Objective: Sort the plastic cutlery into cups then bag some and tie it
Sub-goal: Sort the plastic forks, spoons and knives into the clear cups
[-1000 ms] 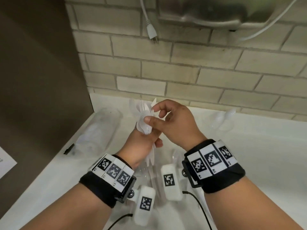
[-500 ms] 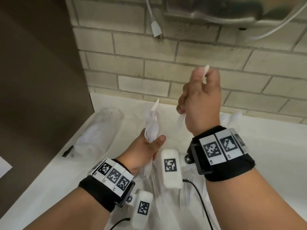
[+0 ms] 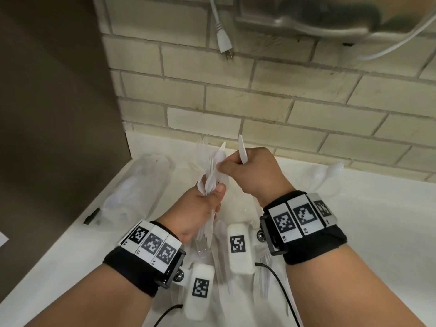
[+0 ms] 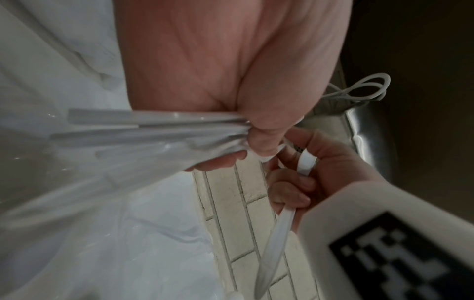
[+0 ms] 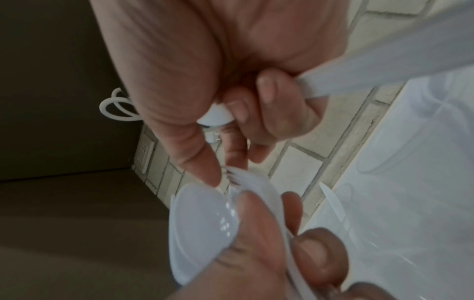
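Cutlery bundle [image 3: 213,178] clamped in the left hand [image 3: 198,208] above the counter [image 3: 368,223] — right hand [image 3: 250,171] fingers curled around one knife [image 3: 243,149], touching the bundle, near the brick wall [image 3: 259,102].

On your right wristband [image 3: 302,223] you can read "R1" under the marker tile at 9 o'clock and "R2" under the middle tile; the third tile's label is too blurred to make out. Your left wristband [image 3: 151,242] carries small labels under its tiles, the clearest reading "L1" at 5 o'clock; the others are unclear. The square marker patterns hold no readable text.
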The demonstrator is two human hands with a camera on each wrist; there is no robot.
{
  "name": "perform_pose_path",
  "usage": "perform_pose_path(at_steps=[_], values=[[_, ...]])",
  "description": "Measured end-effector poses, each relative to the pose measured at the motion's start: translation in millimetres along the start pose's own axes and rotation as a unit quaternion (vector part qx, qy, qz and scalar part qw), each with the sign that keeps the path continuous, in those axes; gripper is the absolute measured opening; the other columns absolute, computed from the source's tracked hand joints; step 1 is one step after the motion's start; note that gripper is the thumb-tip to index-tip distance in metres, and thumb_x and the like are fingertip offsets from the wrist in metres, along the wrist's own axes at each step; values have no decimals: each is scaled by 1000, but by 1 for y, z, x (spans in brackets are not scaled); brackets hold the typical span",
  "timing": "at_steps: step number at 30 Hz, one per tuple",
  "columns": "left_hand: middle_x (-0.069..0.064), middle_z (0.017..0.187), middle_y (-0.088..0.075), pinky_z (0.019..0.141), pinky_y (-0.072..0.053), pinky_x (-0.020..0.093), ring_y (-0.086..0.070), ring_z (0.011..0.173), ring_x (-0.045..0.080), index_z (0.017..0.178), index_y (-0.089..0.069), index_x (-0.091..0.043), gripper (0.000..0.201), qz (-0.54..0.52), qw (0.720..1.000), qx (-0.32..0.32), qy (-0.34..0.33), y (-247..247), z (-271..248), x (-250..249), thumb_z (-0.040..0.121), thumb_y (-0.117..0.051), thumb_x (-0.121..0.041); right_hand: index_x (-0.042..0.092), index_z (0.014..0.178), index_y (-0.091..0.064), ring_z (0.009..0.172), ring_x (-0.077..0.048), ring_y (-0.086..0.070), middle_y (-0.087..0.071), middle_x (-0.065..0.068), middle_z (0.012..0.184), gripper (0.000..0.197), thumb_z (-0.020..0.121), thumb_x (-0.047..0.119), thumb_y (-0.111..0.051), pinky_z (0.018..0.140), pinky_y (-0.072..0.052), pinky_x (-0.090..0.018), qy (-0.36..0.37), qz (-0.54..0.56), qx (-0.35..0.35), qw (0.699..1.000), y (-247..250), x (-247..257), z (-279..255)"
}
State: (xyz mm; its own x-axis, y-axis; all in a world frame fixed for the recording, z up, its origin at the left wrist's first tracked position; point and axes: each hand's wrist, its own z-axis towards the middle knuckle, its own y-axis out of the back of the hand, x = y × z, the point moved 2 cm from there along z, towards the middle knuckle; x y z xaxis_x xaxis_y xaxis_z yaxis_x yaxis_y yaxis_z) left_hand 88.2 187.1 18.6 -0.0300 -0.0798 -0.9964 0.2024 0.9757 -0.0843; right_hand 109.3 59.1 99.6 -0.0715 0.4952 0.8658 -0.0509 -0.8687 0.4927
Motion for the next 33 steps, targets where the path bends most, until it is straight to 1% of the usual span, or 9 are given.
perform_pose_path(at_steps=[2,7,9,13,17,20,23,29,33], values=[[-1,66,-51,66,-44,32,-46,62,15,105,-57,-8,34,14,1000,14,-10,-2,0,-1,88,-58,-37,4,70,-69,39,-2,-45,-50,12,45,20,76,22,-74,47,-36,-19,4,-16,2,1000,-1,0,0],[-18,64,-59,57,-45,27,-47,55,7,134,-45,-7,48,52,998,30,-18,-5,1,2,90,-61,-18,12,76,-72,60,-7,-57,-64,3,67,6,73,16,-76,56,-44,-17,42,-47,10,998,0,6,0],[-14,68,-56,58,-45,23,-49,57,6,130,-48,-15,40,89,995,24,-31,-6,0,1,92,-59,-18,8,80,-72,62,-10,-57,-63,1,69,6,77,13,-70,56,-43,-17,56,-103,27,993,0,8,1],[-3,72,-52,52,-41,11,-48,51,0,119,-50,-15,30,140,989,3,-36,-11,0,2,91,-60,-21,-5,84,-66,74,-30,-60,-66,-17,84,22,85,13,-54,63,-47,-33,76,-185,49,979,-3,6,7],[10,97,-60,66,-48,26,-53,67,10,131,-40,-29,53,133,991,2,-35,-9,3,5,83,-63,-34,-3,87,-69,83,-28,-65,-70,-17,91,20,84,13,-57,72,-53,-35,69,-183,47,979,-1,1,9],[-1,87,-59,64,-47,20,-56,67,8,123,-44,-25,42,147,989,-3,-29,-9,2,5,86,-64,-31,-3,76,-65,67,-27,-59,-66,-16,78,22,85,13,-54,59,-46,-32,79,-179,46,980,-1,2,8],[-4,76,-59,62,-49,21,-57,54,2,123,-50,-11,42,153,988,-9,-26,-9,0,5,89,-61,-35,8,57,-42,50,-17,-37,-42,-4,56,34,89,16,-50,49,-29,-25,68,-142,24,987,-5,3,4],[-5,73,-54,52,-41,11,-52,50,-3,120,-47,-6,45,178,983,-4,-33,-10,-8,8,91,-54,-40,9,80,-50,61,-12,-43,-48,3,67,18,95,19,-47,56,-34,-28,41,11,-64,997,3,7,3],[-3,65,-54,52,-42,12,-52,49,1,107,-53,-5,36,182,983,-9,-36,-8,-8,3,92,-54,-38,8,98,-56,63,-10,-49,-53,6,70,21,96,29,-51,59,-41,-25,49,37,-53,997,1,5,-4]])
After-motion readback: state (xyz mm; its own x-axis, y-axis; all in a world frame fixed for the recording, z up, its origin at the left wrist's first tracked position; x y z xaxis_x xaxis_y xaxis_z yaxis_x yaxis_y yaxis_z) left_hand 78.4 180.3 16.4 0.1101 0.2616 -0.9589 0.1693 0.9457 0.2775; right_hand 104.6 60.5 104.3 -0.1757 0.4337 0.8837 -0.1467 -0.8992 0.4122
